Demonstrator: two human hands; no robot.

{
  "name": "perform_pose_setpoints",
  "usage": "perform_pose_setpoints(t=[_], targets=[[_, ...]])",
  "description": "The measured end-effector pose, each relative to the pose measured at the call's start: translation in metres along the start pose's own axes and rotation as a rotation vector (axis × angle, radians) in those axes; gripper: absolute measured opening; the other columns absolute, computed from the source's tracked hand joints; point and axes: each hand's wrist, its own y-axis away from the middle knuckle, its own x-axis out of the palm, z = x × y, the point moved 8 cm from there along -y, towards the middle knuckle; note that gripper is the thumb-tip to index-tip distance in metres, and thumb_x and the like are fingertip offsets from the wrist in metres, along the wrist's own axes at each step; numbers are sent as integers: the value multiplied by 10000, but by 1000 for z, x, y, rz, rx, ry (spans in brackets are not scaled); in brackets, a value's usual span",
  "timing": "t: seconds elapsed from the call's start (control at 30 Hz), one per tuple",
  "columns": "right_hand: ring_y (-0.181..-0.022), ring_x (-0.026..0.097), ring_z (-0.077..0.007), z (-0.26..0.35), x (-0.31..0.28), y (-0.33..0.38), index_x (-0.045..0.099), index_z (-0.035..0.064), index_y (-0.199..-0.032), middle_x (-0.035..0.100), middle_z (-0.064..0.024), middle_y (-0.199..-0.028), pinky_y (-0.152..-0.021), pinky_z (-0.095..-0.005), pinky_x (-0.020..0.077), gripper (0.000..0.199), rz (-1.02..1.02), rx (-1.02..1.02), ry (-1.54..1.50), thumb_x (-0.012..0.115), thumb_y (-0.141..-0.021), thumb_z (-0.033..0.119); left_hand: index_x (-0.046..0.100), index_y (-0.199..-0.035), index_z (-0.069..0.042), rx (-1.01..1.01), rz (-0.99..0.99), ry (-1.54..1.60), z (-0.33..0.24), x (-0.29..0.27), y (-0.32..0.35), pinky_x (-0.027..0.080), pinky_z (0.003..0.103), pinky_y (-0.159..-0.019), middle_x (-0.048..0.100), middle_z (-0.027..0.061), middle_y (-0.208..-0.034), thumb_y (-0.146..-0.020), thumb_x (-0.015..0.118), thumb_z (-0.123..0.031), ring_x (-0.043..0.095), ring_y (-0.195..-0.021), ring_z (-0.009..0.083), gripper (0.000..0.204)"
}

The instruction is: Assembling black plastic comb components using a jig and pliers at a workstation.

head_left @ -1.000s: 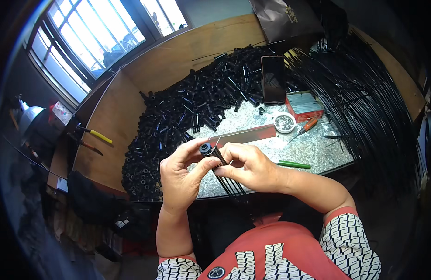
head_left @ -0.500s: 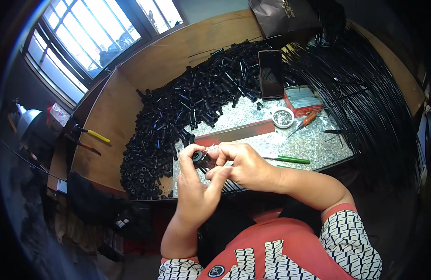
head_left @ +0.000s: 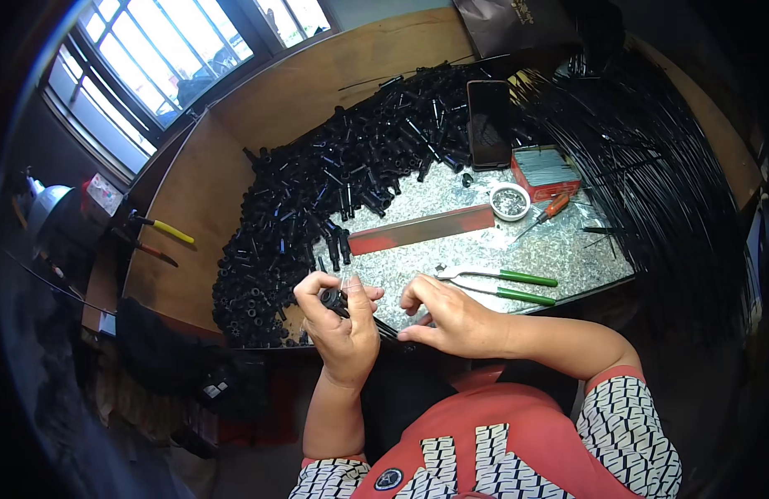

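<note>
My left hand [head_left: 344, 337] is closed around a black tubular part [head_left: 332, 298], its round open end up between the fingers and thumb. Thin dark rods [head_left: 388, 331] slant down and right from under that hand; whether they join the part cannot be made out. Just to the right is my right hand [head_left: 455, 320], its fingers curled and the thumb apart from them. Nothing shows in the gap, and its thumb tip lies close to the rods' lower end. Beyond the right hand, green-handled pliers [head_left: 526, 284] lie on the speckled worktop [head_left: 451, 193].
A heap of black tubular parts [head_left: 318, 191] fills the left and back. Behind my hands lies a red-and-grey bar [head_left: 422, 230]. Farther right are a small white cup [head_left: 510, 202], an orange-handled screwdriver [head_left: 556, 206], a red box [head_left: 544, 175], a phone [head_left: 489, 125] and long black rods [head_left: 650, 158].
My hands have separated: the right hand has come away from the black tubular part, and the left has moved slightly left and down with it. The green-handled pliers now show more fully.
</note>
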Motion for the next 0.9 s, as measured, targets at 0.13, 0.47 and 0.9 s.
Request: perform_pose_setpoints(t=[0.13, 0.47, 0.9], targets=[[-857, 579, -275, -6, -13, 15, 458, -1, -983, 507, -143, -962, -689, -326, 549, 338, -5, 27, 118, 717, -804, 123, 313, -1155, -12, 7, 23, 60, 9, 0, 7, 468, 211, -522, 570, 74, -746, -923, 479, 28, 625, -608, 123, 289], [-880, 536, -353, -44, -72, 63, 493, -13, -927, 514, -176, -951, -744, -407, 463, 328, -102, 117, 860, 714, -784, 182, 184, -1372, -35, -114, 182, 365, 41, 13, 35, 470, 268, -596, 480, 31, -701, -948, 457, -26, 539, -606, 121, 505], [-883, 548, -343, -46, -70, 76, 526, -23, -860, 549, -174, -974, -755, -409, 470, 223, -30, 55, 910, 674, -822, 140, 210, -1319, -35, -152, 272, 251, 58, 18, 66, 412, 241, -522, 469, 29, -655, -924, 466, -4, 441, -531, 90, 472]])
